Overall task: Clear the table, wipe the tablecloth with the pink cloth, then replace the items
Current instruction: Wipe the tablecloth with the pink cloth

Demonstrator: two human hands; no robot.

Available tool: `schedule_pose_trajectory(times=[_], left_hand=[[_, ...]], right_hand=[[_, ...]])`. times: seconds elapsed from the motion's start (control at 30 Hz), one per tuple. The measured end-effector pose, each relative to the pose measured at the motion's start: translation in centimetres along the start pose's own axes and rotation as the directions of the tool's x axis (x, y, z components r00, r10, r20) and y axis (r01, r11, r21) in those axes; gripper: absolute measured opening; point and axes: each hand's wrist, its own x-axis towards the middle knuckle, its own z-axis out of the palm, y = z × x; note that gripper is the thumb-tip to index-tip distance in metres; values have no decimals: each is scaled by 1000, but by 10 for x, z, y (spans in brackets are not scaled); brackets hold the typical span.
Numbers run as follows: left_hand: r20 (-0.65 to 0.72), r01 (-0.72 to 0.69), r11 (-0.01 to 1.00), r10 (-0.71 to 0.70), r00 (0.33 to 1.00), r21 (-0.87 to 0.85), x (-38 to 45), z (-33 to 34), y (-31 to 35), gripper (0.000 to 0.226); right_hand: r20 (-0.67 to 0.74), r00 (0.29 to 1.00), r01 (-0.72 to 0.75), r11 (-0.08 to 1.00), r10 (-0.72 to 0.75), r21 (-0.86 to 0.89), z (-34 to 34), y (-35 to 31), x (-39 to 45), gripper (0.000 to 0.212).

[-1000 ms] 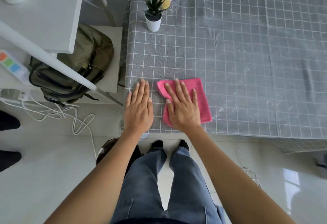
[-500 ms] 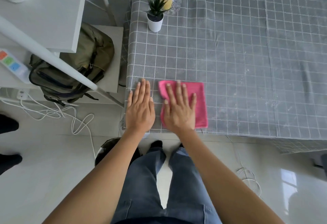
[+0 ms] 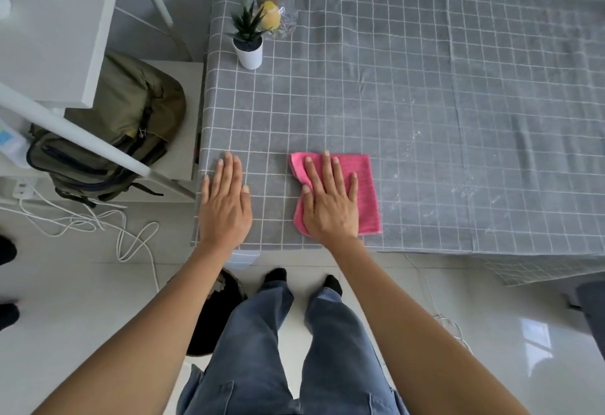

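Observation:
A pink cloth (image 3: 368, 191) lies folded on the grey checked tablecloth (image 3: 409, 103) near the table's front edge. My right hand (image 3: 329, 205) presses flat on the cloth's left half, fingers spread. My left hand (image 3: 226, 205) lies flat and empty on the tablecloth at the front left corner, a short gap left of the cloth. A small plant in a white pot (image 3: 250, 44) stands at the far left of the table, with a clear glass dome (image 3: 273, 13) holding a yellow object right behind it. White specks dot the tablecloth to the right of the cloth.
An olive backpack (image 3: 118, 139) rests on a low shelf left of the table, under a white desk (image 3: 55, 21). White cables (image 3: 98, 224) trail on the floor. A dark round bin (image 3: 212, 313) sits by my feet. The tablecloth's right part hangs over the front edge.
My right hand has slid the pink cloth to the right along the front edge, widening the gap to my left hand. My left hand has stayed flat at the corner.

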Motion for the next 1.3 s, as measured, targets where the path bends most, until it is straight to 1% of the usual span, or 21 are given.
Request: schedule_pose_trajectory(times=[0.07,0.17,0.33,0.4,0.5,0.67,0.93,1.03,1.1,1.2,1.3], left_hand=[[10,11,1000,-11,1000,-17,2,2,13,57],[48,-26,997,30,998,-66,10,7,40,54],[57,-45,996,50,997,-82,20,16,85,52],[50,-40,998,42,998,-58,21,20,97,52],[38,-29,1000,28,999,4,19,25,101,55],[22,-26,999,25,999,35,19,26,101,58],[30,-19,1000,19,999,22,19,22,105,59],[39,-12,1000,12,999,13,18,21,105,58],[47,-9,1000,9,999,7,18,20,105,57],[53,-13,1000,14,999,-2,18,22,104,56],[40,-13,1000,13,999,3,17,24,102,55]], right_hand=[[1,1000,15,1000,-15,18,-2,1,0,55],[-10,999,40,999,-40,33,-4,5,-1,54],[-21,999,36,998,-35,51,-8,27,-2,52],[-23,999,41,998,-40,46,-10,38,-3,53],[-21,998,57,997,-56,56,-11,42,-5,53],[-1,998,62,995,-62,77,-11,42,-4,53],[4,997,71,992,-72,101,-12,43,-6,53],[13,996,89,992,-90,88,-17,56,-7,53],[7,999,41,998,-42,54,-24,79,-5,53],[-29,993,-119,993,119,12,-39,129,-2,53],[-40,960,-276,961,277,20,-51,167,-3,53]])
